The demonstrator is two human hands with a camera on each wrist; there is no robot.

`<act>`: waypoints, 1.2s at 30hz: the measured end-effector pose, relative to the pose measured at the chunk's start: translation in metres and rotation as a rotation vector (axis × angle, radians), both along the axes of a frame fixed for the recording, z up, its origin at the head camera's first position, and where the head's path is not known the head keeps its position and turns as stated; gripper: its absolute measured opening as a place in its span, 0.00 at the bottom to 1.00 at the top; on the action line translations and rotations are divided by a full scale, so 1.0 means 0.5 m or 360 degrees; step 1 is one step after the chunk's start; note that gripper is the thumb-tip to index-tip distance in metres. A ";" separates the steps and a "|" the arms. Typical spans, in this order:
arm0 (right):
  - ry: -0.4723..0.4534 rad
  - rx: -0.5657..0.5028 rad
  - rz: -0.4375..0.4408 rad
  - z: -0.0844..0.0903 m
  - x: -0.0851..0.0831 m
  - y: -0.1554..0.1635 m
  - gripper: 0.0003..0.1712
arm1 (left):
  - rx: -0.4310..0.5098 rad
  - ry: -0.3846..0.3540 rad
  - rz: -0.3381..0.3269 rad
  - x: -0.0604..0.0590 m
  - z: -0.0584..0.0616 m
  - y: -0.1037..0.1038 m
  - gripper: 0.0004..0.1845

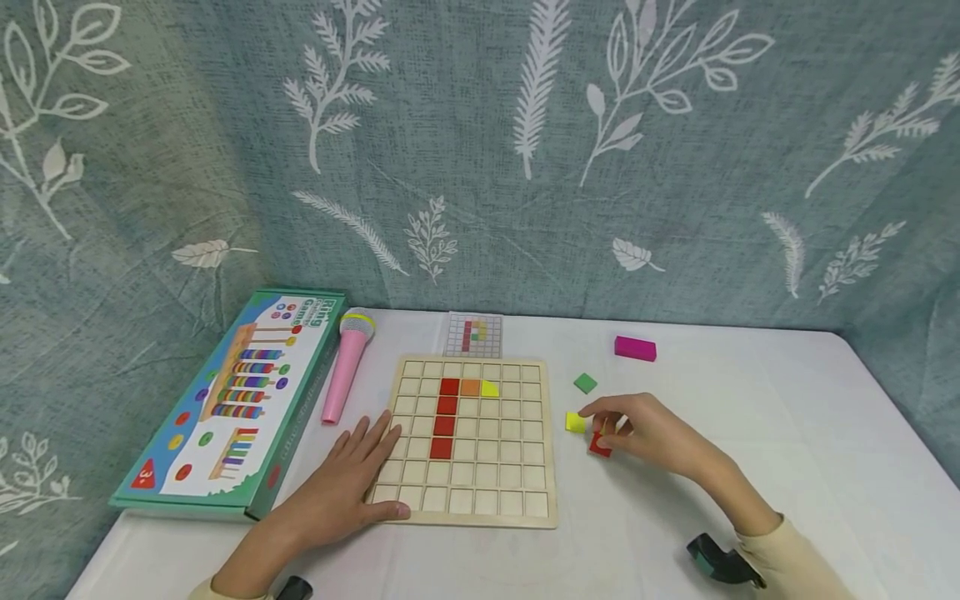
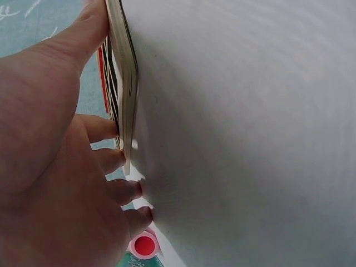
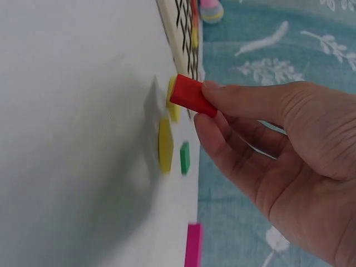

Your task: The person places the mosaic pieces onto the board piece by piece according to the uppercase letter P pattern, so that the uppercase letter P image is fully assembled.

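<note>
A wooden grid board (image 1: 517,467) lies mid-table, with a column of red tiles (image 1: 446,417) plus an orange tile (image 1: 470,387) and a yellow tile (image 1: 490,388) in its squares. My left hand (image 1: 367,467) lies flat on the board's near left corner, fingers straight; in the left wrist view they press the board's edge (image 2: 127,83). To the right of the board, my right hand (image 1: 611,427) pinches a small red block (image 1: 600,447) (image 3: 192,95) between thumb and fingers, low over the tablecloth. A loose yellow block (image 1: 575,422) (image 3: 166,146) lies just beside it.
A green square (image 1: 585,382) and a magenta block (image 1: 634,347) lie farther back on the right. A pink toy microphone (image 1: 345,371) and a ring-game box (image 1: 232,400) sit left of the board. A pattern card (image 1: 473,334) lies behind it, against the curtain.
</note>
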State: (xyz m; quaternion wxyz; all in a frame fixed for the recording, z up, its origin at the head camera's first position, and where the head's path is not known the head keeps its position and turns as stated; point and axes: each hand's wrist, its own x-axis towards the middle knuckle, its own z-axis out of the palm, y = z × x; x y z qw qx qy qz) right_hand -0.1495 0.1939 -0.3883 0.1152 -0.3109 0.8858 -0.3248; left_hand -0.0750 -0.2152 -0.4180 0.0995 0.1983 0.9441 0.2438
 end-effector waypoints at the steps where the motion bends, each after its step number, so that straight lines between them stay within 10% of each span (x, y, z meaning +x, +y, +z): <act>1: 0.0011 -0.0006 0.0020 0.000 -0.002 -0.009 0.18 | 0.0001 0.0000 0.0001 0.000 -0.001 0.000 0.56; 36: -0.0101 -0.0154 0.0447 -0.015 -0.015 -0.313 0.13 | -0.0036 0.0013 -0.0002 -0.001 0.000 -0.001 0.56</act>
